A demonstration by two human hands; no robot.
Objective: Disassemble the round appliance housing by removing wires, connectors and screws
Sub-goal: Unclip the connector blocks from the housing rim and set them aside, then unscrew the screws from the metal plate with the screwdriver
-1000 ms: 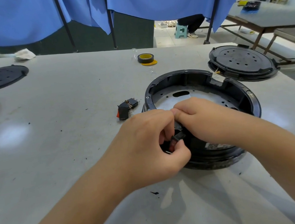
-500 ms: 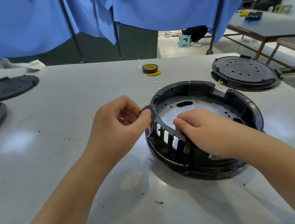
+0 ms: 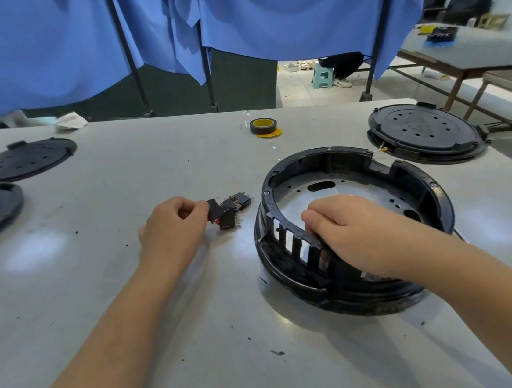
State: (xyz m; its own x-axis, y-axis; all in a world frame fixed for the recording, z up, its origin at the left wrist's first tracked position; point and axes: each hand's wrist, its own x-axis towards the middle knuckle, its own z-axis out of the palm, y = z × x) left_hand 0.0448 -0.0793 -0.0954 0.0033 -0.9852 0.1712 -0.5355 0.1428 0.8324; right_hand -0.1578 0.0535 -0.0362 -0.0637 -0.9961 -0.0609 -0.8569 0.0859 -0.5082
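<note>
The left hand [image 3: 174, 227] pinches a small black plastic part [image 3: 213, 210] between thumb and fingers, low over the table [image 3: 119, 183] and right beside the rocker switch [image 3: 234, 210] that already lies there, so the pile of removed pieces sits just left of the housing. The round appliance housing [image 3: 354, 230] stands on the table to the right of that hand, open side up, with its slotted near wall facing the person. The right hand [image 3: 353, 230] rests over that near wall with fingers curled on the rim, steadying it; what, if anything, is gripped under the palm cannot be told. The relation that matters is sideways: the held part lies left of the housing and the drop spot is directly under the left hand, which is much the nearer one to it, so the likely move is simply letting go there. The grey tabletop is smooth, glossy and speckled with dark crumbs. Further off lie a roll of black tape [image 3: 263, 126], a perforated lid [image 3: 425, 133] at right, and two more perforated lids [image 3: 24, 159] at left, with blue curtains [image 3: 291, 8] behind.
</note>
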